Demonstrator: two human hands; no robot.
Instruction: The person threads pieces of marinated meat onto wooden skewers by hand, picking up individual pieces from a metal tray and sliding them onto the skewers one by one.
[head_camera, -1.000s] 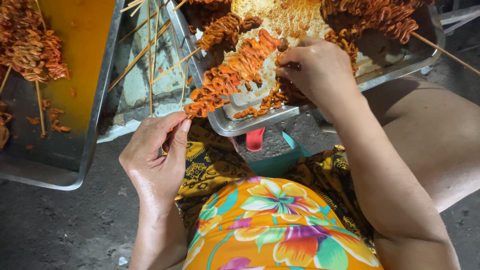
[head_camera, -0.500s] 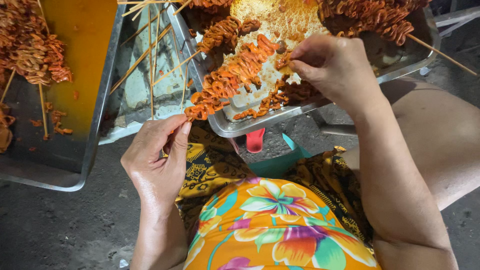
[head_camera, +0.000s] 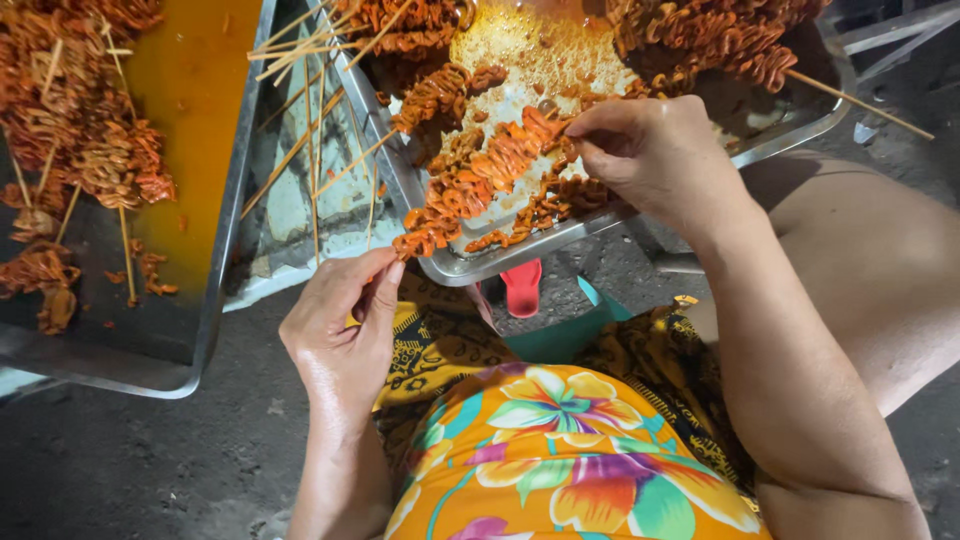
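Your left hand (head_camera: 340, 330) pinches the loaded skewer (head_camera: 470, 185) by its end; your right hand (head_camera: 655, 155) pinches meat in the steel tray (head_camera: 520, 245), above dark concrete floor (head_camera: 150, 460), another tray (head_camera: 215, 200) alongside.

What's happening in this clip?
A seated person is skewering orange marinated meat. The left hand pinches the end of a loaded skewer over a metal tray. The right hand presses meat pieces at the skewer's upper end. Bare sticks lie between the trays; finished skewers rest in a second tray at the left.
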